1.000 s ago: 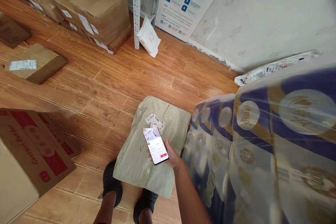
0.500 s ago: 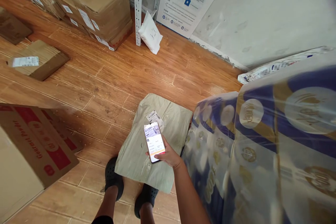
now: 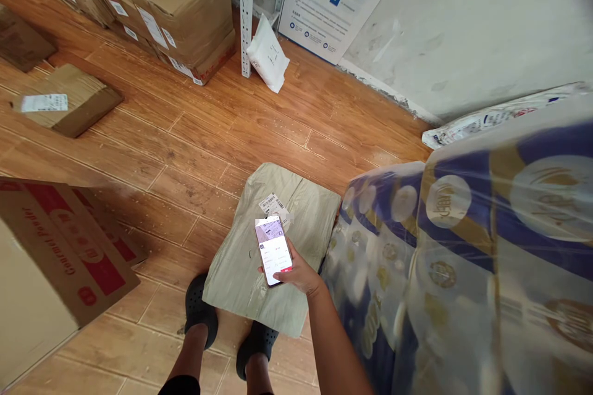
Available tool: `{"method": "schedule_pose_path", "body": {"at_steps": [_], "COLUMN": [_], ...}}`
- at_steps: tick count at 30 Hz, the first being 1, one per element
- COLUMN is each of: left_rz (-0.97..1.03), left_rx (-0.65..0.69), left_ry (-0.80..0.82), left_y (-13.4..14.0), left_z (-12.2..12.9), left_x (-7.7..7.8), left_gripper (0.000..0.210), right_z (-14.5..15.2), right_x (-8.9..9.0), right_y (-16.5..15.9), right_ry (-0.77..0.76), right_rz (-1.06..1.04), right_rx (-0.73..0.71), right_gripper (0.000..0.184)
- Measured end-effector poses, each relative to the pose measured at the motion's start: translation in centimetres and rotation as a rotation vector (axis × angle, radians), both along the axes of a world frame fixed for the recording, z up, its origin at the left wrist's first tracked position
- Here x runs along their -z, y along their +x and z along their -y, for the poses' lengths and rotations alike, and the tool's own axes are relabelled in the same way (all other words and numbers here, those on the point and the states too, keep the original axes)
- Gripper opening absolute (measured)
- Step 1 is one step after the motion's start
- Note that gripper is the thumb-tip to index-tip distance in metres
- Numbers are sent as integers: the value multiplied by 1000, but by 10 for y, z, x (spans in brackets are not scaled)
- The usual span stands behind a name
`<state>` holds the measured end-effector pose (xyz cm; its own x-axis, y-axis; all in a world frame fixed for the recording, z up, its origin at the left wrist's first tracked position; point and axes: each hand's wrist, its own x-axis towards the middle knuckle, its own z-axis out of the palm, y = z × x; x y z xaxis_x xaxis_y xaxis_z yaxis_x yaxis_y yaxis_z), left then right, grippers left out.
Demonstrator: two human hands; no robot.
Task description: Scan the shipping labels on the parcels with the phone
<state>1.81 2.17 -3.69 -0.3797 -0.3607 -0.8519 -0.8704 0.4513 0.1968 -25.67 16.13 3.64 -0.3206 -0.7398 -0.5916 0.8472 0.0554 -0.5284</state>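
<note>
My right hand (image 3: 299,270) is closed round a smartphone (image 3: 273,253), its thumb over the lower part of the lit screen. On that screen a label picture shows at the top, with white lines of text below. Under the phone lies a large pale grey-green parcel bag (image 3: 236,281) on the floor, in front of my feet. A white shipping label (image 3: 273,202) with barcodes is stuck on the bag, partly covered by the phone's top edge. My left hand is out of view.
Cardboard boxes (image 3: 180,6) are stacked at the back left, with a flat carton (image 3: 88,95) nearer. A red-printed carton (image 3: 69,247) stands at left. Plastic-wrapped blue and white packs (image 3: 445,247) fill the right. A white packet (image 3: 269,55) leans by the metal post (image 3: 246,18).
The lower part of the phone's screen has changed, its orange band replaced by a smaller red patch. My right hand keeps almost the same place, and the view shifts slightly.
</note>
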Motion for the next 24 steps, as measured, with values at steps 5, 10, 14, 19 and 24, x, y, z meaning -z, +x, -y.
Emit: {"method": "schedule_pose_path", "body": {"at_steps": [5, 10, 14, 19, 24], "left_rz": [-14, -5, 16, 42, 67], "left_rx": [23, 33, 34, 30, 18], "left_ry": [-5, 3, 24, 52, 54], "left_y": [-1, -8, -18, -35, -38], "left_z": [-3, -6, -7, -9, -6], "left_x": [-9, -12, -8, 0, -9], "left_gripper": [50, 62, 71, 71, 73], "right_z": [2, 4, 4, 7, 14], "right_x": [-1, 0, -2, -9, -26], "right_y": [-1, -1, -2, -2, 2], "right_ry": [1, -3, 1, 4, -47], "right_rz": [12, 16, 19, 35, 68], "right_rx": [3, 21, 36, 72, 148], "right_gripper": [99, 100, 100, 101, 90]}}
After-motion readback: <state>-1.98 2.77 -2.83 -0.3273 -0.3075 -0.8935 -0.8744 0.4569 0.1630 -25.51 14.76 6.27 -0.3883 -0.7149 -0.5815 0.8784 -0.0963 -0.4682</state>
